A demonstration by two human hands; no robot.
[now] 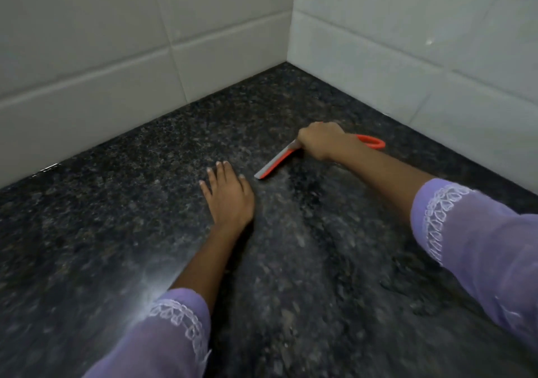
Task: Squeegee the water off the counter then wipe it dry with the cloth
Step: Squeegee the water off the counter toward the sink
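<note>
A small squeegee with an orange and grey blade and an orange loop handle lies with its blade edge on the dark speckled granite counter. My right hand is closed around its handle, and the orange loop sticks out behind the hand. My left hand rests flat on the counter, fingers spread, just left of the blade's near end. A wet sheen shows on the stone around and below the blade. No cloth is in view.
White tiled walls meet in a corner behind the counter, one along the left and back, the other along the right. Both forearms wear lilac sleeves with white lace cuffs.
</note>
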